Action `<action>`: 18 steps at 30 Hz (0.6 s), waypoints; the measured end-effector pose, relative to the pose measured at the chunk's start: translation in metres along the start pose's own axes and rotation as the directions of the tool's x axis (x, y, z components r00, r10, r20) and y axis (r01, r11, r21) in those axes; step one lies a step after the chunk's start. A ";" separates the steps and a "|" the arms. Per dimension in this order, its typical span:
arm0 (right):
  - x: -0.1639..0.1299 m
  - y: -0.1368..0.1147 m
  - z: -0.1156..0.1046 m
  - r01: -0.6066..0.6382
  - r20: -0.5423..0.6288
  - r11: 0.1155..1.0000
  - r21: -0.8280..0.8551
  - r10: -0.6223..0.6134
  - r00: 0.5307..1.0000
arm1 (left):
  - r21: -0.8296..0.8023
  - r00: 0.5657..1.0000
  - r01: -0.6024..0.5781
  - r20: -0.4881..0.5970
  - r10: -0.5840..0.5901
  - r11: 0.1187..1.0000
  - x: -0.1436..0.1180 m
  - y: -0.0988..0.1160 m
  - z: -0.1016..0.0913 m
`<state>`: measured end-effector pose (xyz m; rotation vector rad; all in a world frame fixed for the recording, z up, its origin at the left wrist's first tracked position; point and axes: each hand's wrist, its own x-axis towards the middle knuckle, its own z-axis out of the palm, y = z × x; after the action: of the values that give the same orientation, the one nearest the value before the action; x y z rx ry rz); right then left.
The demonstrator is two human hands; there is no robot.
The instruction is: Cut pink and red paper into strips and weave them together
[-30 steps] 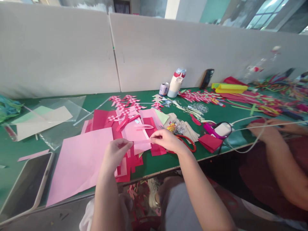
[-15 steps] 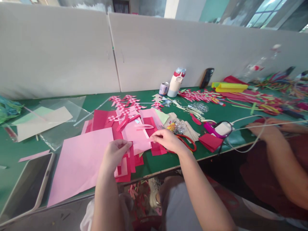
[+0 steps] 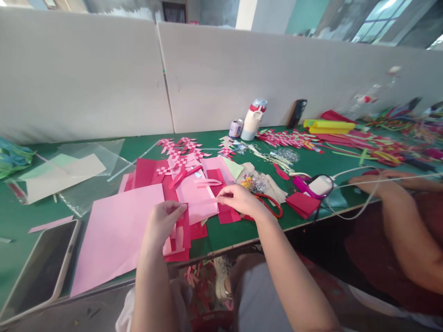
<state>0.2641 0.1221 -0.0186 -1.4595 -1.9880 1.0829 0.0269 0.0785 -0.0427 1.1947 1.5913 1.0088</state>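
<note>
A pale pink paper strip (image 3: 202, 203) stretches between my two hands above the stacked paper. My left hand (image 3: 162, 223) pinches its left end between thumb and fingers. A red paper strip (image 3: 187, 226) hangs just below those fingertips; whether it is gripped too, I cannot make out. My right hand (image 3: 238, 199) is closed in a pinch on the strip's other end. Beneath lie pink sheets (image 3: 190, 184) and red paper (image 3: 228, 210). To the left rests a large pink sheet (image 3: 119, 230), partly behind my left forearm. Woven pink-and-red checkered pieces (image 3: 182, 150) sit farther back.
Orange-handled scissors (image 3: 275, 205) lie by my right wrist. A phone (image 3: 39, 265) is at the left front edge. A bottle (image 3: 254, 121) and a can (image 3: 236, 128) stand near the partition (image 3: 277, 69). White cable (image 3: 360, 216) loops before another person's hands (image 3: 374, 182).
The red strip below my left hand has shifted slightly left and lies closer to the papers beneath. Both hands keep nearly the same place, still pinching the pink strip.
</note>
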 end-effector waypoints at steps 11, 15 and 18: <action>0.006 0.004 -0.009 -0.015 -0.095 0.998 -0.055 0.010 0.995 | -0.040 0.995 -0.027 -0.097 0.023 0.999 0.002 -0.001 -0.007; 0.007 0.003 -0.009 0.000 -0.138 0.995 -0.098 -0.013 0.990 | -0.039 0.994 -0.014 -0.109 0.010 0.999 0.003 -0.003 -0.008; 0.009 0.003 -0.008 0.000 -0.173 0.989 -0.146 -0.026 0.985 | -0.030 0.995 -0.011 -0.100 0.008 0.999 0.003 -0.003 -0.008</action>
<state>0.2687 0.1331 -0.0171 -1.5552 -1.9826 0.7882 0.0178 0.0803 -0.0441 1.1478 1.6429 1.1103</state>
